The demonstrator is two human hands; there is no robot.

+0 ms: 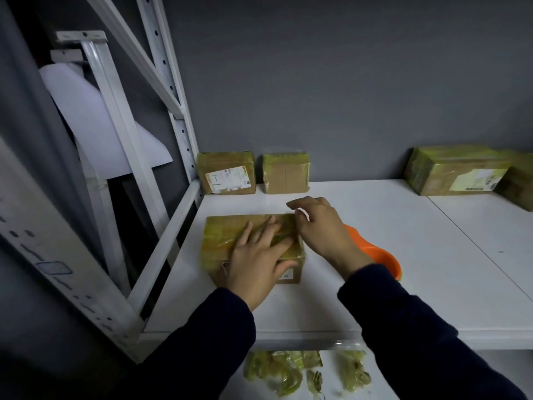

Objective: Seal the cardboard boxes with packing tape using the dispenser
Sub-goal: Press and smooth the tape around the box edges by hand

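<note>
A small cardboard box (225, 235) wrapped in yellowish tape lies on the white shelf (403, 269) in front of me. My left hand (259, 255) presses flat on its top, fingers spread, thumb over the near side. My right hand (317, 226) is at the box's far right corner, its fingers curled and pinching the tape there. The orange tape dispenser (377, 255) lies on the shelf just right of the box, partly hidden behind my right wrist; neither hand holds it.
Two taped boxes (227, 173) (285, 173) stand against the grey wall at the back left. A larger taped box (455, 171) sits at the back right. A white metal rack upright (178, 111) rises on the left. Crumpled tape scraps (288, 373) lie on the lower shelf.
</note>
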